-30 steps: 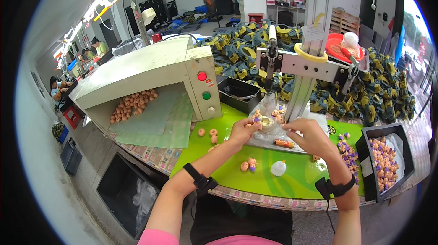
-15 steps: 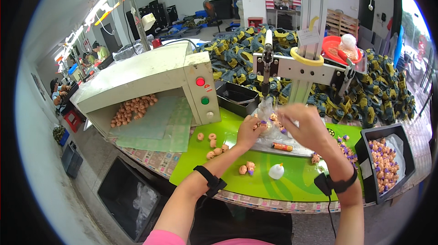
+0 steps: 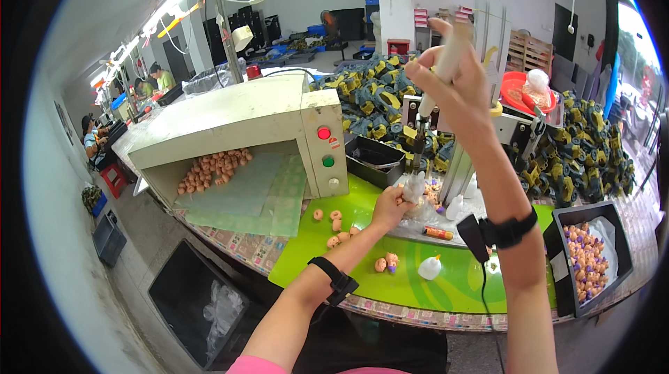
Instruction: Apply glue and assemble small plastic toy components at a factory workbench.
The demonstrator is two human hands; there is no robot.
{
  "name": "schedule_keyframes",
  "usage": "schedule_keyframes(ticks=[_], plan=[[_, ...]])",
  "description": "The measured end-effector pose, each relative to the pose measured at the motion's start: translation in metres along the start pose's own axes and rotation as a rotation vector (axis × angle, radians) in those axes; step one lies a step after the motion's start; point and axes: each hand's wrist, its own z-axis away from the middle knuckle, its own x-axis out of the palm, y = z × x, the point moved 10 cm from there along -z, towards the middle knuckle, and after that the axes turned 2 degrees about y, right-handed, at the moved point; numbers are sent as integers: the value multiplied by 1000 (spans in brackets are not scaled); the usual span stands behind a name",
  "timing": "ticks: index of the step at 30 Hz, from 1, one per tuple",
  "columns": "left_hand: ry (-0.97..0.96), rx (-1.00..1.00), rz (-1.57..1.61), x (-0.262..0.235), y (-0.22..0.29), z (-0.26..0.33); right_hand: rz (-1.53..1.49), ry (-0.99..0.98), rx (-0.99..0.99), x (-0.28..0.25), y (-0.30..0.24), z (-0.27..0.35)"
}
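My right hand is raised, its thumb and fingers partly around the white lever handle of a bench press; some fingers stick out loosely. Below it stands the press's metal ram, pointing down at a whitish, plastic-wrapped piece. My left hand is closed at the base of that piece, fingertips pinched; what they hold is mostly hidden. Small peach doll heads, some with purple parts, lie on the green mat. A white dropper bottle stands in front of the press.
A beige machine with red and green buttons stands left, doll heads inside it. Behind the press lies a heap of grey-and-yellow toy parts. A black bin of small heads sits right. An orange-labelled tube lies by the press.
My right hand has risen from beside the work to the lever handle, which has tilted to the right. My left hand stays at the press. The view has shifted slightly.
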Motion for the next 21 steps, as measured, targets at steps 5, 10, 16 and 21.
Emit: schedule_keyframes(ticks=[5,10,16,21], plan=[[62,-218,131,-21,-34,15,335,-442,-402,33,-76,100],[-136,-103,99,-40,-8,66,449,-428,-313,22,-52,148],[-131,-42,-342,-69,53,142,468,-21,255,-65,16,233],[-201,-43,-453,-50,41,148,498,49,554,-83,66,320]])
